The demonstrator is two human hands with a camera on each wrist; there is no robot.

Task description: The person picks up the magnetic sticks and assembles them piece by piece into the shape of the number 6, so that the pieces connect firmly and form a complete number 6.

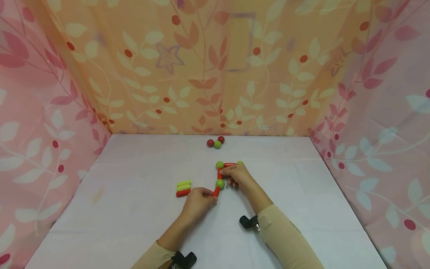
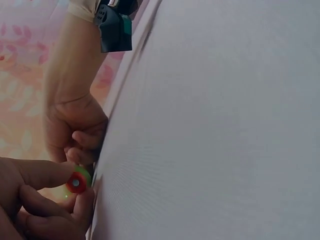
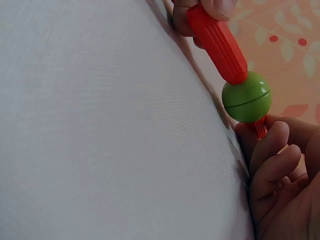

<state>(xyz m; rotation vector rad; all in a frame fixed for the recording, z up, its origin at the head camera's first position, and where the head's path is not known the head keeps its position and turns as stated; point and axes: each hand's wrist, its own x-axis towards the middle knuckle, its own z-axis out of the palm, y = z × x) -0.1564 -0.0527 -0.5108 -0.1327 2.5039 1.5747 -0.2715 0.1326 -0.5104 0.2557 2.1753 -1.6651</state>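
Observation:
On the table lies a chain of red toy sticks and green balls. My left hand pinches the near red stick, whose far end meets a green ball. Past that ball, my right hand grips the middle red stick. This one runs up to another green ball, where a third red stick leads right to a green ball partly behind the right hand. The left wrist view shows the near stick's round end with a silvery dot at its centre.
Two yellow-green sticks and a red stick lie side by side just left of the left hand. Two red balls and a green ball sit near the table's back edge. Patterned curtains surround the white table.

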